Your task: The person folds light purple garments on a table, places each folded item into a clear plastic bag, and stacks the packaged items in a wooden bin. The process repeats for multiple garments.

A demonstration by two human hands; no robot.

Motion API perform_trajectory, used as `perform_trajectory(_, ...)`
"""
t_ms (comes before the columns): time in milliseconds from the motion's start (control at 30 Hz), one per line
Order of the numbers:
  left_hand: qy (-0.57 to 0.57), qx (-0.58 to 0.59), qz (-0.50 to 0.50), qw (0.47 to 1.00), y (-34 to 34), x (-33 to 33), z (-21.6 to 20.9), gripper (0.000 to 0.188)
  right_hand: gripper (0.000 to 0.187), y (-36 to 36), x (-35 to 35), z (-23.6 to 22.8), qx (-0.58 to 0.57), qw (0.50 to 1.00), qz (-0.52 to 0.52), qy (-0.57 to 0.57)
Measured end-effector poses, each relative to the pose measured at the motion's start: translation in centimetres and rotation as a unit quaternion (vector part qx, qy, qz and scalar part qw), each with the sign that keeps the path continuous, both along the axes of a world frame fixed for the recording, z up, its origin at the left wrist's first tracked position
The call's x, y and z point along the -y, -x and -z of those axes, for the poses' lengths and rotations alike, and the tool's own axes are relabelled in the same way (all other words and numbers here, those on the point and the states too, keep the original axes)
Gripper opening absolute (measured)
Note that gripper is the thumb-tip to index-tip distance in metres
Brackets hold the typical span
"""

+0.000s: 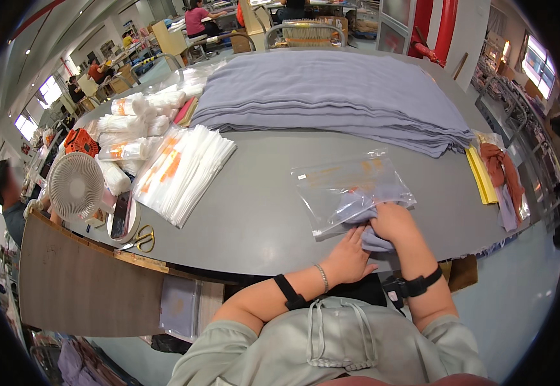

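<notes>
A clear zip bag (331,186) with orange print lies flat on the grey table, its opening toward me. A folded grey-blue cloth (376,241) is partly inside it, and the rest bunches out at the near edge. My right hand (392,223) is closed on the cloth at the bag's mouth, its fingertips hidden in the folds and plastic. My left hand (349,258) rests against the cloth just left of it, fingers stretched out and thumb apart. A tall stack of the same grey-blue cloth (318,87) lies across the far side.
Left on the table (261,212) are a fanned pile of clear bags (187,170), rolled bags (126,149), a white fan (75,186), a phone (120,215) and gold-handled scissors (142,239). Yellow strips (480,175) and a bagged rust-coloured cloth (504,172) lie at the right edge.
</notes>
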State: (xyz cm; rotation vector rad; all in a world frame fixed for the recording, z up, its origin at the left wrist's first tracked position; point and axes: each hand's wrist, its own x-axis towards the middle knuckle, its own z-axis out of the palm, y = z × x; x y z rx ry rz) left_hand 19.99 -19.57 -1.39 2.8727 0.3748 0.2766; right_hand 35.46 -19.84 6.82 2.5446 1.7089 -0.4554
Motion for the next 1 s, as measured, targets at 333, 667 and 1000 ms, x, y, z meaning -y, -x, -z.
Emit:
perform_trajectory(333,0.053,0.037,-0.08,0.995,1.3,-0.5,-0.8,0.071,0.068,2.0,2.1,5.2,-0.023,0.963,-0.14,-0.227)
perform_trajectory(667,0.108,-0.012,-0.101,0.989,6.7,-0.8,-2.4,0.066,0.055,-1.1,0.7,5.1,0.002,0.937,-0.236,-0.257)
perform_trajectory(1000,0.2,-0.042,0.001,0.979,8.0,0.0,-4.0,0.065,0.049,7.0,-0.8,4.4,-0.118,0.884,-0.427,-0.148)
